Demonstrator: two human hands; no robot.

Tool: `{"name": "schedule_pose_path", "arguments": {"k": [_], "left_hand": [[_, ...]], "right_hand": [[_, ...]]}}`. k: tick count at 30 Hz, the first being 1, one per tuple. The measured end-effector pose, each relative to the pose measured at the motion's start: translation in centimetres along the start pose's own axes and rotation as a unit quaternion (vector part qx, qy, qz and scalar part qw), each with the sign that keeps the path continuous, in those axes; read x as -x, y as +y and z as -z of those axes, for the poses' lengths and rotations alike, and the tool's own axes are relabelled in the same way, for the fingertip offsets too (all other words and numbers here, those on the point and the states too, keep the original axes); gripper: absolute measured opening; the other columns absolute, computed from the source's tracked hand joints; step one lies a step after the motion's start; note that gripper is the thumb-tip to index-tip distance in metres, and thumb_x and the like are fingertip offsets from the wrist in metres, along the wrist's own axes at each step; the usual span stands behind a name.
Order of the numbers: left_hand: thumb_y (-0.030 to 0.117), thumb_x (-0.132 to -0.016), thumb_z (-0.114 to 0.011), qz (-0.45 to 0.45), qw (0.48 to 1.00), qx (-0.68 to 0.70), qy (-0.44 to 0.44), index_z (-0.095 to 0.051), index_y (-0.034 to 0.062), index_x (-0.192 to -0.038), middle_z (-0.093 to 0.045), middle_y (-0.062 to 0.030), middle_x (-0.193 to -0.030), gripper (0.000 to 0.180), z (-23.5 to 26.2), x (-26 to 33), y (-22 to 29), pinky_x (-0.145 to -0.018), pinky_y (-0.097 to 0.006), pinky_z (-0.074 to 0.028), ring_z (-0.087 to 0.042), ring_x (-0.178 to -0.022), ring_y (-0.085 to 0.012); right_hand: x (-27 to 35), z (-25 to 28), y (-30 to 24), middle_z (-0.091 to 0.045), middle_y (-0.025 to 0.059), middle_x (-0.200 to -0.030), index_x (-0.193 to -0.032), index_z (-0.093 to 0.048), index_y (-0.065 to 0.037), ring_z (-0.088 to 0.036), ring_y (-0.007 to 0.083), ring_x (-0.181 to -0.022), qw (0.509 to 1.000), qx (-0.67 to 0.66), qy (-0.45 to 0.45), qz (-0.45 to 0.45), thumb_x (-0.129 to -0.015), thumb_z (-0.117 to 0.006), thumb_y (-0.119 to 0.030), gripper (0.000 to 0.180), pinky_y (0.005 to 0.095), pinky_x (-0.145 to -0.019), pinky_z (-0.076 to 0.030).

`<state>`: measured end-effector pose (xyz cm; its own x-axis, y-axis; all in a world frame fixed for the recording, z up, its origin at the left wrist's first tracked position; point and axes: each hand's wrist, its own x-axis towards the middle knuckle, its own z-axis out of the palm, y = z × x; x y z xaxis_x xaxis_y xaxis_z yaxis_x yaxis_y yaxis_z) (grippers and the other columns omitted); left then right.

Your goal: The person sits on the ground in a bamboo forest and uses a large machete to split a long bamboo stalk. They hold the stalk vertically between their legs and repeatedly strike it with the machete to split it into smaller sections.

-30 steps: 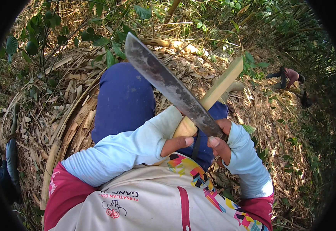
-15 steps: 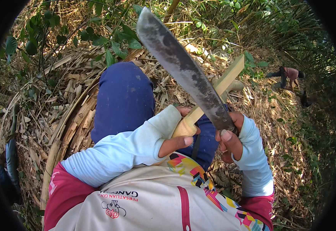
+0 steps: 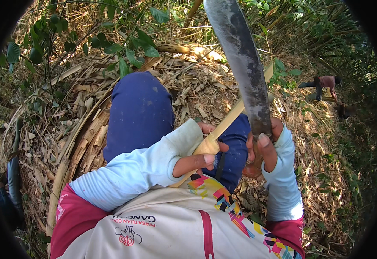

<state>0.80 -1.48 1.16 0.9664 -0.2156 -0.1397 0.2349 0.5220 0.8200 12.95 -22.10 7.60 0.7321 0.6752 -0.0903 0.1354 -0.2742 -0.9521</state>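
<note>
Left hand [image 3: 197, 153] closed around pale bamboo strip [image 3: 227, 123]; right hand [image 3: 264, 144] gripping machete [image 3: 242, 64] handle. Stiff, light strip; heavy, sharp blade — best held low.

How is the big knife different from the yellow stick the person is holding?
The machete blade is dark, mottled grey metal, wide and flat; the bamboo strip is pale yellow and narrow. The right hand grips the machete with its blade pointing up and away; the left hand holds the bamboo strip slanting up to the right, crossing behind the blade. Both are long and held one-handed.
</note>
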Motion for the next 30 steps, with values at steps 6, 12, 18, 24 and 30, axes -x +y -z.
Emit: {"name": "schedule_pose_path", "arguments": {"k": [6,12,18,24,30], "left_hand": [[0.016,-0.091,-0.062,0.011,1.0,-0.006,0.004,-0.031,0.0006,-0.137,-0.058,-0.0077,-0.121,0.057,0.0,0.1,0.0,-0.072,-0.025,-0.05,-0.057,-0.089,-0.0114],[0.016,-0.092,-0.061,0.027,1.0,0.007,0.004,-0.031,0.0014,-0.14,-0.058,-0.0084,-0.122,0.059,-0.2,0.1,0.3,-0.073,-0.026,-0.051,-0.058,-0.089,-0.0121],[0.015,-0.093,-0.06,0.03,0.999,0.014,-0.001,-0.027,0.0011,-0.142,-0.057,-0.0103,-0.125,0.062,0.1,0.0,-0.1,-0.072,-0.026,-0.051,-0.058,-0.089,-0.0128],[0.016,-0.093,-0.062,0.026,0.999,0.025,-0.009,-0.023,0.0001,-0.143,-0.057,-0.0126,-0.126,0.066,0.3,-0.1,-0.6,-0.072,-0.027,-0.051,-0.059,-0.089,-0.014],[0.016,-0.093,-0.061,0.025,0.999,0.021,-0.012,-0.024,-0.0002,-0.144,-0.058,-0.0123,-0.124,0.065,0.5,-0.2,-0.7,-0.072,-0.027,-0.051,-0.059,-0.088,-0.014]], "right_hand": [[0.2,-0.7,-0.4,-0.059,0.0063,-0.079,-0.11,-0.05,-0.001,-0.054,0.0089,-0.057,0.999,0.012,-0.019,-0.031,-0.097,-0.055,-0.036,0.037,0.0225,-0.049,-0.044],[0.7,-0.9,-0.2,-0.059,0.0051,-0.079,-0.109,-0.051,-0.001,-0.053,0.0081,-0.06,0.996,0.032,-0.053,-0.06,-0.096,-0.057,-0.037,0.038,0.022,-0.05,-0.044],[0.5,-0.5,0.3,-0.059,0.0056,-0.08,-0.109,-0.051,-0.001,-0.053,0.0085,-0.06,0.996,0.032,-0.061,-0.06,-0.096,-0.057,-0.036,0.038,0.0225,-0.052,-0.045],[0.5,-0.6,0.6,-0.055,-0.0018,-0.075,-0.117,-0.056,-0.004,-0.049,0.0038,-0.059,0.996,0.005,-0.069,-0.06,-0.095,-0.06,-0.035,0.038,0.0211,-0.043,-0.041],[0.5,-0.7,0.4,-0.056,-0.001,-0.074,-0.116,-0.057,-0.003,-0.05,0.0039,-0.056,0.996,0.026,-0.071,-0.051,-0.096,-0.058,-0.032,0.035,0.0205,-0.045,-0.042]]}}
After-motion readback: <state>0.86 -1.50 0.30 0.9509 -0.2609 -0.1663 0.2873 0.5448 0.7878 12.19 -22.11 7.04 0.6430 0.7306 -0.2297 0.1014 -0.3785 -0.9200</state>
